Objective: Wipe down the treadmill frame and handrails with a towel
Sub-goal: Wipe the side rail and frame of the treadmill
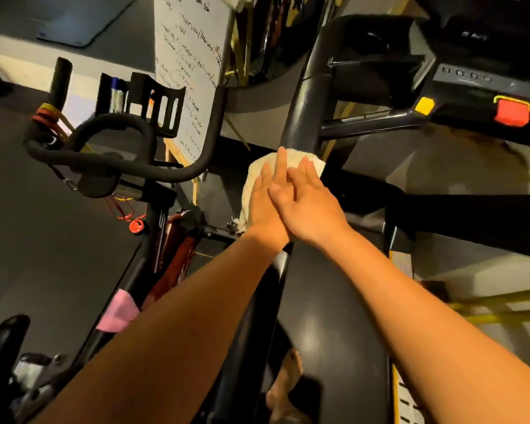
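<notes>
A cream towel [259,172] lies draped over the treadmill's black left handrail [306,111] at mid-frame. My left hand [266,194] lies flat on the towel with straight fingers, pressing it onto the rail. My right hand [309,203] rests flat on top of the left hand, its fingers straight too. The rail runs up from under my hands toward the treadmill console [478,84], which has a yellow button [424,105] and a red stop button [511,113]. The lower stretch of the rail is hidden under my forearms.
A black exercise bike [120,160] with curved handlebars stands close on the left. Behind it leans a whiteboard [190,56] with handwriting. The treadmill belt [328,316] lies below my arms, with a bare foot [288,381] on it. Yellow bands [502,307] hang at right.
</notes>
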Available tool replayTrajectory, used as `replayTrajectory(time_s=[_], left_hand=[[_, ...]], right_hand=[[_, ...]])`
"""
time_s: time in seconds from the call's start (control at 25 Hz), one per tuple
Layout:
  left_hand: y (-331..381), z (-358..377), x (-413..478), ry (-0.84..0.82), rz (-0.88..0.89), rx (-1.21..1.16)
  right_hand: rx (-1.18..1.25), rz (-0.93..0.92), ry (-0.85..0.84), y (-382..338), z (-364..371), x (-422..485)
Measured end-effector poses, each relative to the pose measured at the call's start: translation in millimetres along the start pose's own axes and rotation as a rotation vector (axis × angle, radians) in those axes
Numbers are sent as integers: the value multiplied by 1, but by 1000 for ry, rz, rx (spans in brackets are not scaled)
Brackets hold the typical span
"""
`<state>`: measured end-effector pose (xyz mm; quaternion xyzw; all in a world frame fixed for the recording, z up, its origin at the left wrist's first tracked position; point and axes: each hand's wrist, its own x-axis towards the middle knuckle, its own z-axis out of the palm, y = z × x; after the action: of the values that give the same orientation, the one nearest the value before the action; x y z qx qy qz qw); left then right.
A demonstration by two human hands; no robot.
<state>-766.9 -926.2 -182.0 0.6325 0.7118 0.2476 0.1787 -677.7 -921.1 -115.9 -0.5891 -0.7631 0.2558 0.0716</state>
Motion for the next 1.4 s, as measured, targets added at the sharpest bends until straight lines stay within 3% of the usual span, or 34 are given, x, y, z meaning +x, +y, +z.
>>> replayTrajectory(time_s=[0.12, 0.24, 0.32, 0.4, 0.6, 0.72, 0.84, 0.96, 1.04, 1.24, 1.4], left_hand=[[0, -29, -109, -55, 157, -157], [-5, -63, -162, -97, 290, -276], [-19, -75, -161, -152, 211, -394], [-29, -66, -139, -112, 97, -405], [-12, -34, -78, -107, 13, -261], [-5, -19, -100, -97, -33, -140], [3, -10, -126, -56, -210, -202], [6, -8, -130, -6, -201, -190], [6, -7, -128, -39, -181, -169], [20, -12, -125, -39, -93, -177], [18, -6, -128, -73, -297, -42]], right_hand=[[125, -30, -11, -6, 49, -83], [355, 110, -166, -22, 74, -122], [294, 202, -153, -32, 79, -110], [164, 225, 20, -36, 81, -78], [197, 217, 224, -15, 39, 44], [365, 125, 252, 5, 22, 70], [743, 54, 322, 22, 41, 28], [1002, 186, 237, 21, 73, -45], [963, 289, 172, 20, 74, -48], [699, 296, 133, 26, 28, 39], [940, 302, 253, 35, -1, 103]])
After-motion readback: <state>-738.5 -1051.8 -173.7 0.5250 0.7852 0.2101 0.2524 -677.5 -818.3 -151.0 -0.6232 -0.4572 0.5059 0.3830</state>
